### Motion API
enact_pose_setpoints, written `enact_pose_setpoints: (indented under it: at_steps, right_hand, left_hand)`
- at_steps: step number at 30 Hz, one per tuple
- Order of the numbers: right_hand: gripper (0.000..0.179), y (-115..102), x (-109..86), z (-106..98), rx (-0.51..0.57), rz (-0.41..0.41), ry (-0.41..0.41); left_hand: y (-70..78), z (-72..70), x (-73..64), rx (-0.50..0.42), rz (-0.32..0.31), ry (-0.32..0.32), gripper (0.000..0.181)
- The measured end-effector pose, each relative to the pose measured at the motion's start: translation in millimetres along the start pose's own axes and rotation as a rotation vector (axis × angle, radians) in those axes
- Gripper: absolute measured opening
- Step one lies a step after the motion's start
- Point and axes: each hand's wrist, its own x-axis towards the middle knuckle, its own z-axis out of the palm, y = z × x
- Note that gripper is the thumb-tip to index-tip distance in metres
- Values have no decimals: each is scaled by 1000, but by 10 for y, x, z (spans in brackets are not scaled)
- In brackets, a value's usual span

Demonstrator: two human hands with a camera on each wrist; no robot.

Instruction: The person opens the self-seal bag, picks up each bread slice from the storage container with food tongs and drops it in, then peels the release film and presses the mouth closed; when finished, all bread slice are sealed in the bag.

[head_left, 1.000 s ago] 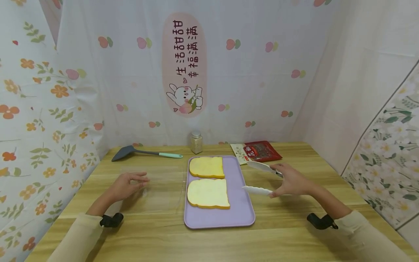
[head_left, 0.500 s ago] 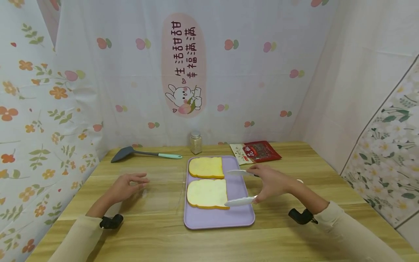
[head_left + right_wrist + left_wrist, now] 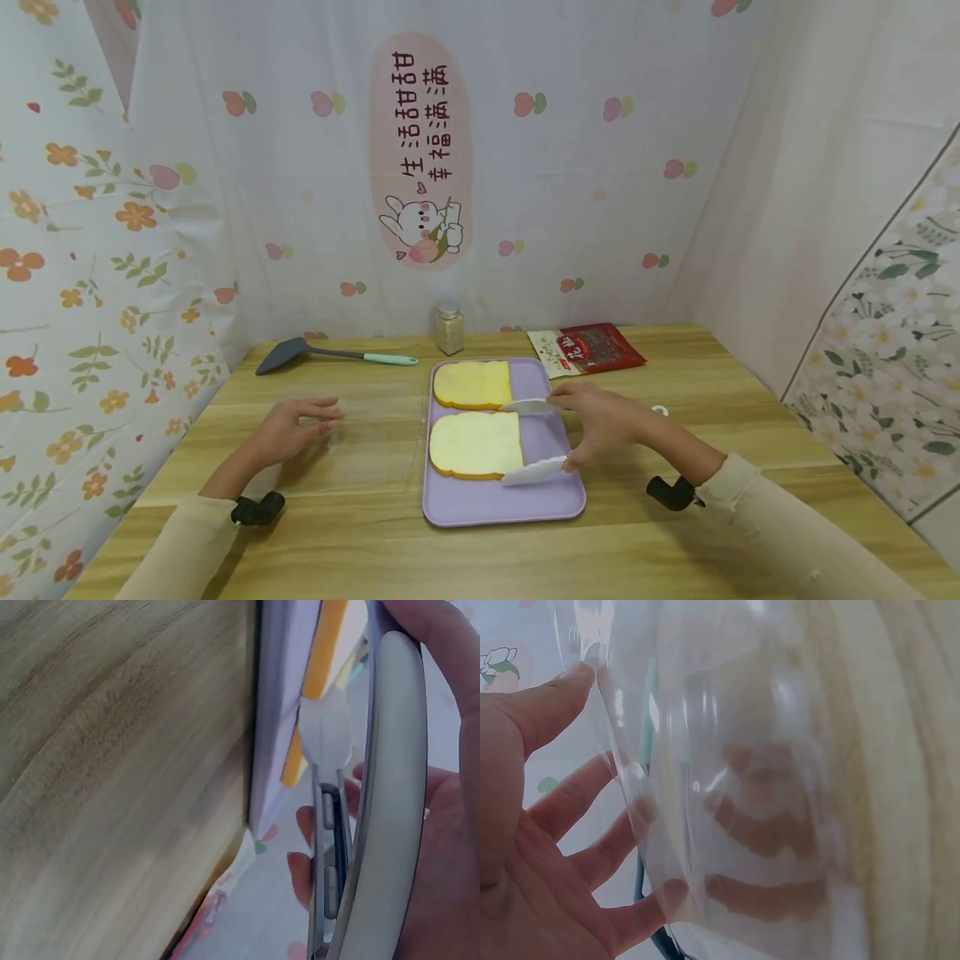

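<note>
My right hand (image 3: 607, 421) holds a pair of white-tipped tongs (image 3: 532, 472), whose long pale handle fills much of the right wrist view. The tongs' spread tips reach over the lilac tray (image 3: 504, 506). They flank the right end of the nearer white bread slice (image 3: 476, 444), whose contact with them is unclear. A yellow-topped bread slice (image 3: 471, 384) lies behind it. My left hand (image 3: 288, 429) has extended, spread fingers at the left side of a clear plastic bag or sheet (image 3: 375, 433). In the left wrist view, fingertips show through the film (image 3: 705, 750).
A grey turner (image 3: 285, 354) with a mint handle lies at the back left. Behind the tray stands a small glass jar (image 3: 450, 329), and a red and cream spice packet (image 3: 588, 348) lies at the back right. Printed curtains surround the wooden table (image 3: 352, 550).
My right hand has carried the tongs leftward from beside the tray to over it, and their tips now straddle the nearer slice's right end. My left hand has stayed nearly still.
</note>
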Motion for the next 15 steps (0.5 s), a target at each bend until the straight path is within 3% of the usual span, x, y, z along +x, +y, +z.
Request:
enact_pose_setpoints:
  at_steps: [15]
  right_hand:
    - [94,42,6,95,107,-25,-8]
  left_hand:
    - [8,43,-5,13,-20,-16,19]
